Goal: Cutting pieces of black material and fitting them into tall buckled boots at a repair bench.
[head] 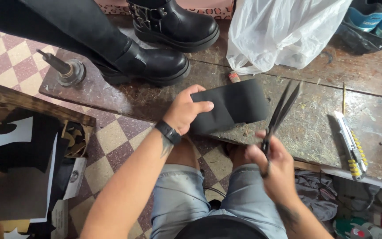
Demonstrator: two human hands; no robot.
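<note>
While the worn wooden bench (315, 128) fills the upper and right part of the view, a checkered floor (111, 141) of cream and maroon tiles is seen beneath and to its left. A pair of black chunky-soled boots (155, 62) is stood on the far left part of the bench, one with a buckled strap behind the other. A white plastic bag (279, 31) is set at the far edge, right of the boots, and blue-soled sneakers (376, 20) are glimpsed in the upper right corner.

A strip of black material (235, 108), bent over on itself, is held at the near edge of the bench, partly overhanging it. The strip is gripped at its left end by the left hand (184, 110), thumb laid across the top; a black wristband (169, 132) is worn on that wrist. Black scissors (279, 117) are held by the handles in the right hand (273, 170), blades parted narrowly and pointed away, just right of the strip; contact between blade and strip cannot be told.

A yellow-and-silver utility knife (351, 144) is laid on the bench, well right of the scissors. A metal post on a round base (65, 70) is fixed near the bench's left corner. A small reddish object (234, 78) lies below the bag.
</note>
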